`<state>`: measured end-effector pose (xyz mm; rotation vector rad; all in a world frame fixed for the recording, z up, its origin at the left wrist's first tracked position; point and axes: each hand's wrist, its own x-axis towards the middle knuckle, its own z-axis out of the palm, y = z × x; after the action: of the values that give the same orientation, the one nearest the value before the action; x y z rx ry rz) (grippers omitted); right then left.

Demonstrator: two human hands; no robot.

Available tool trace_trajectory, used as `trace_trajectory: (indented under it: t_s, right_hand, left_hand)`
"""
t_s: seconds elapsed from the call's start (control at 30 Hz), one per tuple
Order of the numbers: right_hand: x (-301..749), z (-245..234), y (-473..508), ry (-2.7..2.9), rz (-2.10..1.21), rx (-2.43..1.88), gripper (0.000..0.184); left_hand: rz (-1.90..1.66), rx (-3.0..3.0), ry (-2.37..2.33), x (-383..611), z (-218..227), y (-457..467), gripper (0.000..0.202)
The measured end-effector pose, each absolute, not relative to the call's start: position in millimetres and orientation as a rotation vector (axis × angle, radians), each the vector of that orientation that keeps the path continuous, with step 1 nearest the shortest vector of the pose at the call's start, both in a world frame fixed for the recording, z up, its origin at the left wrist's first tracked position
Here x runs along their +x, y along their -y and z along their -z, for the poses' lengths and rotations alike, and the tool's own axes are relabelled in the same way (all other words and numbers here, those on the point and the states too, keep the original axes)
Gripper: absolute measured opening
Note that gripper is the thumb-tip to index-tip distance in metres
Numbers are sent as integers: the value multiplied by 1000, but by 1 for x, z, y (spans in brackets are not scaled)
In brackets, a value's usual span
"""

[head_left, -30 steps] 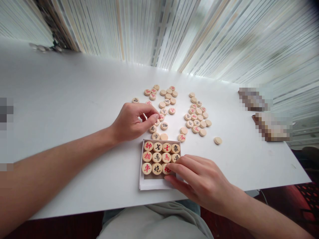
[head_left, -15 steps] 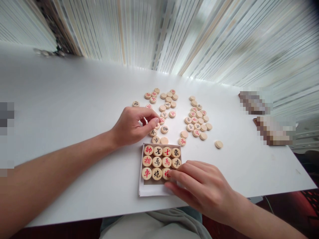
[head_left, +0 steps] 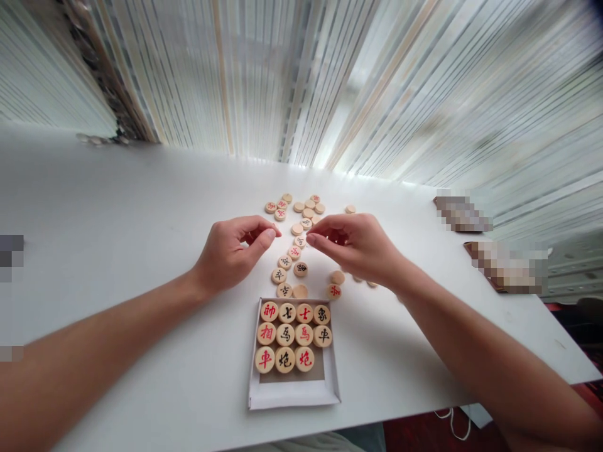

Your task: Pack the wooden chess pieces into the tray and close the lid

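My left hand (head_left: pixel 240 251) hovers left of the loose xiangqi pieces (head_left: pixel 300 269), thumb and forefinger pinched together; whether anything is between them is hidden. Across from it, my right hand (head_left: pixel 355 242) has thumb and forefinger drawn close at the tips, beside a black-marked piece (head_left: pixel 300 242), with no piece visible between them. Nearer me lies a shallow white box (head_left: pixel 296 395). Wooden pieces (head_left: pixel 285 334) with red or black characters fill two rows of four and a third row of three. Brown base shows at that row's right end.
Loose pieces (head_left: pixel 279 276) run back from the box, and two more (head_left: pixel 334 291) lie at its far right corner. My right arm covers others. Blurred-out objects (head_left: pixel 509 267) stand at the table's right. A string curtain (head_left: pixel 264 81) hangs along the back edge.
My right hand has left the box's right side and moved forward over the loose pieces. My left hand keeps its pinch but sits farther left of them. The view has tilted up slightly.
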<state>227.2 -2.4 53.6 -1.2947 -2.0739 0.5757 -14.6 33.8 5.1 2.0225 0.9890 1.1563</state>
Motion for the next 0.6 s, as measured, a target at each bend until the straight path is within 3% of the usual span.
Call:
trace_trajectory:
  t_s: [0.23,0.47,0.6]
  right_hand:
    - [224,-42,-6,1967,-505,-1208,22]
    - [240,-30,-2,1956,-489,-1305,34]
    - [240,-31,-1,1929,-435,-1308,39]
  left_hand:
    - [-1172,1971,-1087,-15,-10,-42,30]
    - [-1097,1928,-1100,-13,-7,-45,53]
    - [-1023,1953,-1097,-12,-8,-45,53]
